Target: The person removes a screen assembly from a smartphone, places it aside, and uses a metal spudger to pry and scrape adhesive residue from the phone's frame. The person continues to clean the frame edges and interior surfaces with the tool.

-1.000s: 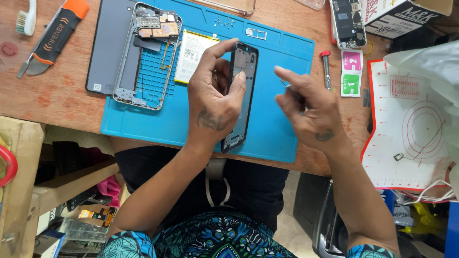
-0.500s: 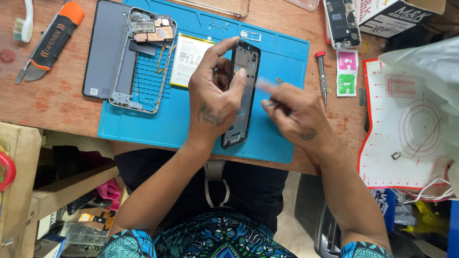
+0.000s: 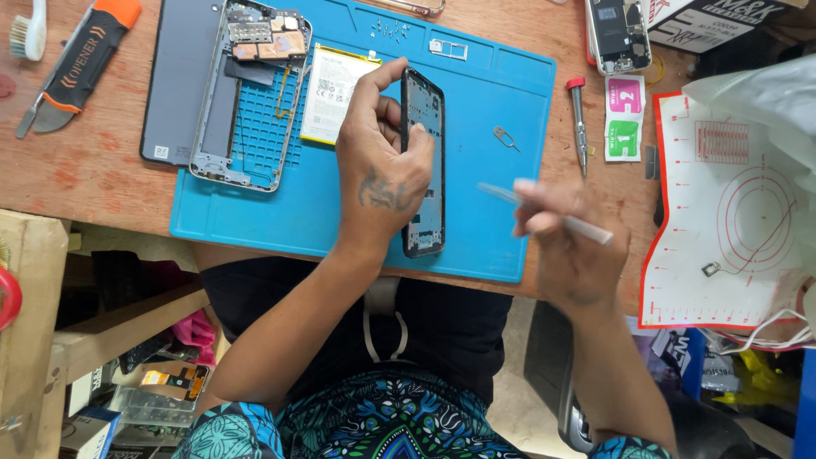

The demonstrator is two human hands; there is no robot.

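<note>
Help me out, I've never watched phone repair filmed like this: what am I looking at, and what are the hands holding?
The picture comes from a camera on the person's head, looking down at a wooden desk. The left hand grips a black phone frame on a blue mat. The right hand holds a thin, blurred tool. On the mat lie an opened phone and a battery. A screwdriver lies to the right of the mat, and a white mat beyond that.

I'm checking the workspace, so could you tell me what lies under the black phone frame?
The blue mat lies under the phone frame; the left hand covers the mat beside it.
</note>
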